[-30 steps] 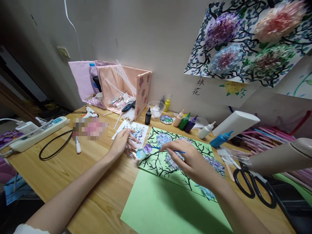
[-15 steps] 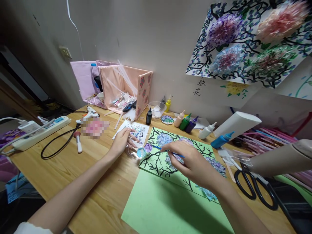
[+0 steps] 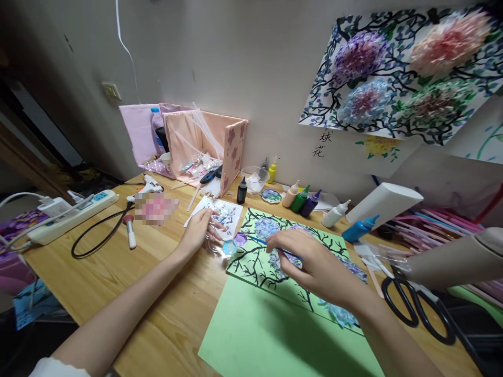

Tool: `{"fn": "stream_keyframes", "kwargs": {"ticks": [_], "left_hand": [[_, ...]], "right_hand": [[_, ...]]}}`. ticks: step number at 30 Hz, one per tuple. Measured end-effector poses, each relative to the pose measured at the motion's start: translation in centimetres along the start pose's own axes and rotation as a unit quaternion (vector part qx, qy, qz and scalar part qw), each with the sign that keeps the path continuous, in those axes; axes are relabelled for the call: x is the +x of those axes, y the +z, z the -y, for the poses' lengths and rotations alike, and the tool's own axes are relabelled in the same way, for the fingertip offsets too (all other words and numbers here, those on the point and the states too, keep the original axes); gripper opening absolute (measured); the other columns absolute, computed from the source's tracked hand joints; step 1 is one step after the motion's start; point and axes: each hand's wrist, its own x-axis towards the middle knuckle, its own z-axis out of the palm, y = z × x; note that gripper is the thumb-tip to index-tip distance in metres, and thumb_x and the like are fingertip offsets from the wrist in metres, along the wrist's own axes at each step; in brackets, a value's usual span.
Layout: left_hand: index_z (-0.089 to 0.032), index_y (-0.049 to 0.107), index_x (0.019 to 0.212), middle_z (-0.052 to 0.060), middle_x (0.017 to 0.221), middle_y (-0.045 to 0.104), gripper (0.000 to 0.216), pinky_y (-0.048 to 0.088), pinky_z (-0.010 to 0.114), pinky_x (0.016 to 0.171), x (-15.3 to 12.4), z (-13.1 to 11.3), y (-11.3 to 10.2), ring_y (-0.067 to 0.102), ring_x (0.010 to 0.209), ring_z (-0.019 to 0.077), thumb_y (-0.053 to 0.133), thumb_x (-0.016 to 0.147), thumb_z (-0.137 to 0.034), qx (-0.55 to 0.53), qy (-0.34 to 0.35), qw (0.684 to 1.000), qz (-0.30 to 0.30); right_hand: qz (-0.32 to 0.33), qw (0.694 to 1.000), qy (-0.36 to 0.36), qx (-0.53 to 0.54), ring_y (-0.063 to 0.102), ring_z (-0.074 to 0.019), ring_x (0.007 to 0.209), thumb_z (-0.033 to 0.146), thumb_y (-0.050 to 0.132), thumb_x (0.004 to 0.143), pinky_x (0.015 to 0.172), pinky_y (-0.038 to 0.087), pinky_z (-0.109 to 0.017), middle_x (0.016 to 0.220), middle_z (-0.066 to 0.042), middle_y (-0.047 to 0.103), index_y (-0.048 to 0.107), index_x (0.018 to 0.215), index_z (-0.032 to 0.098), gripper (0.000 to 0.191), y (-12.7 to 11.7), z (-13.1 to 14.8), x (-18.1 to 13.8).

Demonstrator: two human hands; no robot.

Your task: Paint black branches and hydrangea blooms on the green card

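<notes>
My left hand is closed at the left edge of a clear plastic paint palette, thumb above and fingers seen around the see-through plastic. Light blue paint and purple paint fill two of its wells. A blue paintbrush is pinched in my right hand, its tip pointing left near the purple well. Below that hand lies a green painting with black branches and blue-purple flower clusters, partly covered by the hand. Paint-smeared white paper lies behind the palette.
Black, green and blue paint bottles stand or lean behind the painting. At right are black-handled scissors and a beige lamp arm. A glue gun and a power strip sit at left.
The whole view has shifted slightly right and down. My right hand and the brush have moved a little right relative to the palette. My left hand keeps its place on the palette.
</notes>
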Motion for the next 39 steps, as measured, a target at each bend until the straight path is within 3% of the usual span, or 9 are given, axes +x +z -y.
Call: {"fn": "stream_keyframes", "kwargs": {"ticks": [19,27,39], "left_hand": [[-0.014,0.048,0.093,0.004,0.061,0.066,0.031,0.038,0.017,0.035,0.3,0.4,-0.1,0.061,0.041,0.0145,0.041,0.085,-0.043,-0.003,-0.002,1.000,0.006],[-0.014,0.047,0.093,0.004,0.061,0.066,0.024,0.039,0.017,0.036,-0.2,-0.3,0.1,0.061,0.042,0.0137,0.033,0.089,-0.034,0.009,-0.015,1.000,0.010],[-0.014,0.047,0.093,0.004,0.061,0.066,0.027,0.041,0.017,0.036,0.0,0.2,0.0,0.061,0.041,0.0137,0.038,0.087,-0.039,-0.004,-0.001,1.000,0.020]], "right_hand": [[-0.012,1.000,0.016,0.009,0.057,-0.0189,0.086,0.023,0.035,0.092,0.072,0.047,-0.034,0.092,-0.004,0.064,0.056,0.102,0.025,0.023,-0.2,-0.1,-0.3],[0.002,0.999,0.031,0.028,0.058,-0.0195,0.090,0.030,0.032,0.095,0.077,0.048,-0.037,0.098,-0.003,0.064,0.056,0.102,0.027,0.025,0.2,-0.1,0.0],[-0.040,0.995,0.051,0.072,0.059,-0.0182,0.094,0.031,0.034,0.095,0.079,0.048,-0.034,0.101,-0.003,0.064,0.057,0.101,0.027,0.024,0.0,-0.4,-0.1]]}}
